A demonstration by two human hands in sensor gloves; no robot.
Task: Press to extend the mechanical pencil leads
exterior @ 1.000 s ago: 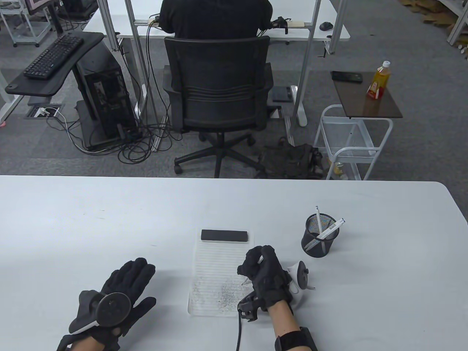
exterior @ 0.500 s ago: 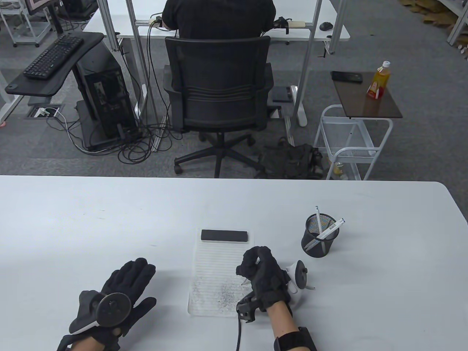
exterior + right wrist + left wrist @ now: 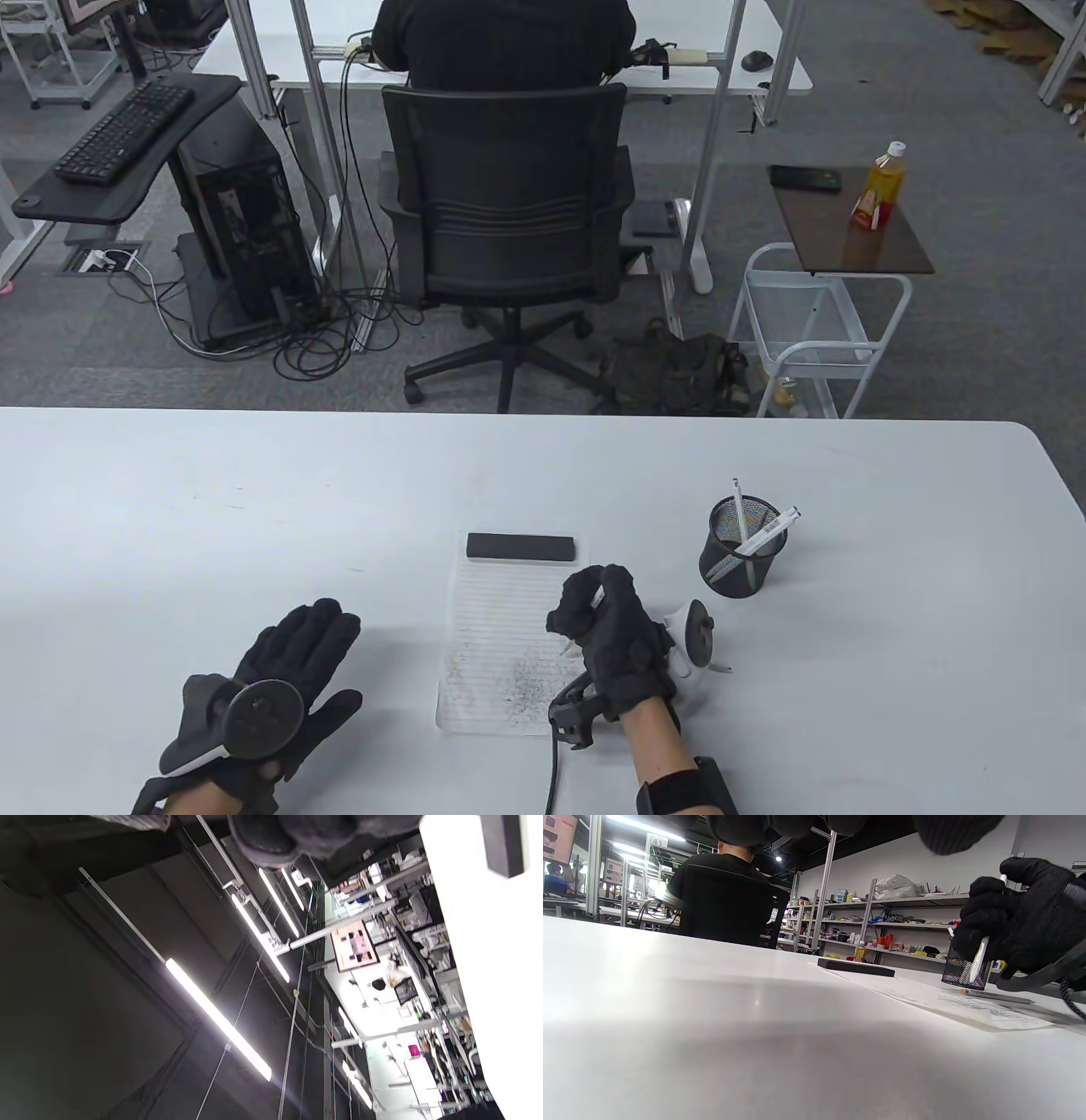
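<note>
My right hand [image 3: 598, 624] grips a white mechanical pencil [image 3: 597, 600] upright in a closed fist over the right edge of the lined paper [image 3: 501, 632]. The thumb sits on the pencil's top end. In the left wrist view the pencil [image 3: 979, 959] shows below the fist [image 3: 1014, 925], tip above the paper. My left hand [image 3: 284, 671] rests flat and empty on the table, left of the paper. A black mesh cup [image 3: 744, 548] to the right holds more pencils. Another pencil [image 3: 997, 996] lies on the table by the paper.
A black rectangular block [image 3: 520, 547] lies across the top of the paper. Grey scribble marks cover the paper's lower part. The white table [image 3: 254, 509] reaches to its far edge. A cable [image 3: 556, 768] hangs from my right wrist.
My right hand has shifted slightly left and away with the pencil, and its tracker has tilted. My left hand has not moved.
</note>
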